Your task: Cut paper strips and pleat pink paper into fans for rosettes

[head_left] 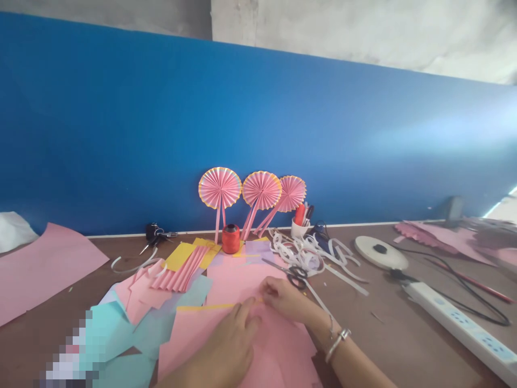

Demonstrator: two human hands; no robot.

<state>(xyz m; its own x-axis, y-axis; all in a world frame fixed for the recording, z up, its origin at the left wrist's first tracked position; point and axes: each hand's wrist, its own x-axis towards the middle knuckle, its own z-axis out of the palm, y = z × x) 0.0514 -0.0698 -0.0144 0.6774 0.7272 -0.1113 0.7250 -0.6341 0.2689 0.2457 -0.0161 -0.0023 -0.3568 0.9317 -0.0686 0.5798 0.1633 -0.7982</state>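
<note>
A pink paper sheet [189, 334] lies in front of me with a thin yellow strip [202, 307] along its far edge. My left hand [230, 345] lies on this sheet with fingers stretched toward the strip. At the strip's right end my right hand [283, 299] is closed in a pinch; its fingertips meet the yellow edge, and what lies between them is partly hidden. Another pink sheet [226, 283] lies beyond. Scissors with dark handles [298, 276] rest just past my right hand.
Pleated paper fans [220, 188] lean on the blue partition [161, 118] behind a red thread spool [231, 240]. Curled white strips [302, 253] lie right of centre. Blue-green paper [109, 328] and folded pink paper [181, 272] lie left. A power strip [464, 328] is at right.
</note>
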